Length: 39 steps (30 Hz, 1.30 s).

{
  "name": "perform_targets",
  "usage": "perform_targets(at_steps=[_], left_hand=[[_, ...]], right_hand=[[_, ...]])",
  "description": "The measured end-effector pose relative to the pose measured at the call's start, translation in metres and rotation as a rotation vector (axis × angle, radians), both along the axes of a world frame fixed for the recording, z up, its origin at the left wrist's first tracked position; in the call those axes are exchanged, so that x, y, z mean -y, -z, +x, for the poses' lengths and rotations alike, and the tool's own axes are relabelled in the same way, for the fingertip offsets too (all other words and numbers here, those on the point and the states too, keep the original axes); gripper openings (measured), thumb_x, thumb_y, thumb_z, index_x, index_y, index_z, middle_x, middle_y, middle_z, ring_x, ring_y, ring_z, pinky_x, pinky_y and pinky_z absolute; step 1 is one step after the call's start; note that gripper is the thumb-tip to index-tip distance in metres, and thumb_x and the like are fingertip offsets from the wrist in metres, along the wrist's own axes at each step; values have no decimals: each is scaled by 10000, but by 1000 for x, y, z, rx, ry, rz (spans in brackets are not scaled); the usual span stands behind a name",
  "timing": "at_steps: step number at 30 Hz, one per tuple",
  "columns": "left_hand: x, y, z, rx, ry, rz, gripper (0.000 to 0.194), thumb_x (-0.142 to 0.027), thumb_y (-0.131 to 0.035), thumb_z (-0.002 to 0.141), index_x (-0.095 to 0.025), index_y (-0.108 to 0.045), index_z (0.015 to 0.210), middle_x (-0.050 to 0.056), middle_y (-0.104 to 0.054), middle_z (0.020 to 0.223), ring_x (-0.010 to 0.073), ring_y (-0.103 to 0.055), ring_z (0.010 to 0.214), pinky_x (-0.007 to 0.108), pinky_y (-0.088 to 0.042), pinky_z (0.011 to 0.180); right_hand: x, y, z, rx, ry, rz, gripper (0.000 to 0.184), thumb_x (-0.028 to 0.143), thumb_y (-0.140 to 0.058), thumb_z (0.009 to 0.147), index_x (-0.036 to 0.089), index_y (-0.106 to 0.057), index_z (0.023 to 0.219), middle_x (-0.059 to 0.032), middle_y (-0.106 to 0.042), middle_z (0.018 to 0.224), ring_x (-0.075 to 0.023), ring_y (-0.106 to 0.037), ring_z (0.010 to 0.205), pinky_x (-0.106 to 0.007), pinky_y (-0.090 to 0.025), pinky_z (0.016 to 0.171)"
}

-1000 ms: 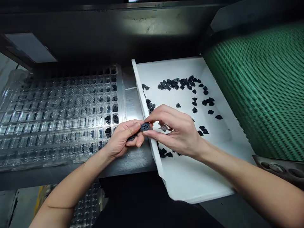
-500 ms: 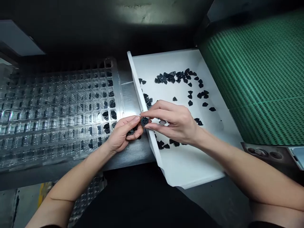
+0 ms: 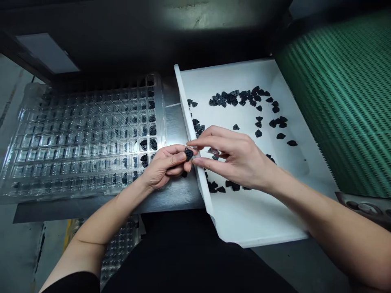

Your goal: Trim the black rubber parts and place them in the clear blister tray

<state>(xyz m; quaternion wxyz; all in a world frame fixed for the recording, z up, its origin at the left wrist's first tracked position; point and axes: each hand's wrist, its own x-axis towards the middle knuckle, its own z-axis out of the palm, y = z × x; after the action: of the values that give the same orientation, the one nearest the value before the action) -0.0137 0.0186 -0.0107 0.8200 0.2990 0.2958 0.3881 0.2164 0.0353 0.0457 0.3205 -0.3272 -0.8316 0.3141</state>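
My left hand [image 3: 168, 165] is closed, with its thumb pressing a small black plastic part [image 3: 189, 154] against the fingers. The part has a round, spoked centre and a pointed tip turned upward. Another dark piece [image 3: 183, 174] shows just under these fingers. My right hand [image 3: 236, 156] reaches in from the right over the white tray's [image 3: 253, 224] raised left edge. Its thumb and index finger are spread around the black part, and they look slightly apart from it. Something small and shiny shows beneath the right fingers; I cannot make out what.
Many similar black parts [image 3: 233, 97] lie scattered in the white tray. To the left, stacked clear plastic compartment trays [image 3: 70, 138] hold black parts in their right-hand columns. A green mesh conveyor belt [image 3: 360, 101] slopes along the right, and a dark metal wall [image 3: 128, 44] stands behind.
The black part has turned, its tip now upward. My right thumb and index finger, earlier pinching it, have parted, and it sits under my left thumb. The camera view has shifted a little.
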Motion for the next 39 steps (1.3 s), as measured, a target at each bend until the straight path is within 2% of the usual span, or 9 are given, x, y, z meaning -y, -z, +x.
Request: perform_targets(at_steps=[8,12,17,24,27,30,34,36,39], left_hand=[[1,3,1,-69,-35,25,423,-442,-1003,770,-115,-808,954,5,-631,578,30,-373,433,137,-191,410],[0,1,-2,-15,-26,26,465,-493,-974,786,-98,-814,970,38,-668,618,29,-353,436,154,-198,412],[1,0,-3,-4,-22,8,371,-379,-967,792,-98,-832,994,64,-704,677,31,-377,458,157,-191,426],[-3,4,-3,6,-132,52,314,-349,-918,884,-136,-863,1109,69,-749,788,-16,-301,433,167,-172,453],[-4,4,-2,-4,-172,49,344,-368,-928,873,-143,-863,1124,70,-759,815,-14,-307,432,172,-191,444],[-3,5,0,-9,-181,49,354,-372,-930,872,-145,-861,1135,77,-772,843,-12,-317,436,176,-199,444],[-2,5,0,-18,-163,85,334,-383,-895,917,-133,-861,1135,88,-780,859,-16,-322,438,182,-184,456],[-2,6,0,-24,-155,96,326,-384,-883,930,-130,-860,1134,89,-781,859,-17,-321,437,187,-175,459],[-2,6,0,-31,-151,103,326,-384,-880,931,-128,-857,1130,96,-787,867,-16,-322,435,191,-175,457]], right_hand=[[-2,12,-1,-35,-83,71,347,338,-747,1070,192,-776,1384,-110,-730,1105,-190,-697,896,-326,-587,724],[-1,11,-1,-20,-83,85,356,322,-734,1073,224,-769,1414,-96,-727,1092,-177,-699,887,-306,-592,705],[0,5,0,-11,-65,90,356,341,-742,1066,236,-774,1405,-90,-723,1076,-179,-695,879,-308,-583,697],[0,-9,4,117,129,-17,385,334,-486,1168,202,-710,1451,-125,-717,1295,-250,-717,1073,-405,-588,891],[0,-10,8,149,145,-14,434,389,-417,1192,202,-672,1490,-105,-762,1161,-235,-731,952,-373,-559,810],[3,-8,9,329,171,67,486,466,-411,1199,203,-617,1551,-55,-780,920,-192,-672,684,-326,-428,626],[9,-8,5,408,144,222,625,591,-353,1200,149,-613,1558,-113,-797,1172,-192,-700,771,-329,-422,642],[12,-8,2,391,109,253,595,497,-300,1224,116,-612,1558,-116,-774,1153,-183,-689,819,-322,-456,686],[11,-6,-1,362,108,355,469,323,-377,1217,79,-652,1507,-82,-733,1012,-155,-621,771,-303,-453,696]])
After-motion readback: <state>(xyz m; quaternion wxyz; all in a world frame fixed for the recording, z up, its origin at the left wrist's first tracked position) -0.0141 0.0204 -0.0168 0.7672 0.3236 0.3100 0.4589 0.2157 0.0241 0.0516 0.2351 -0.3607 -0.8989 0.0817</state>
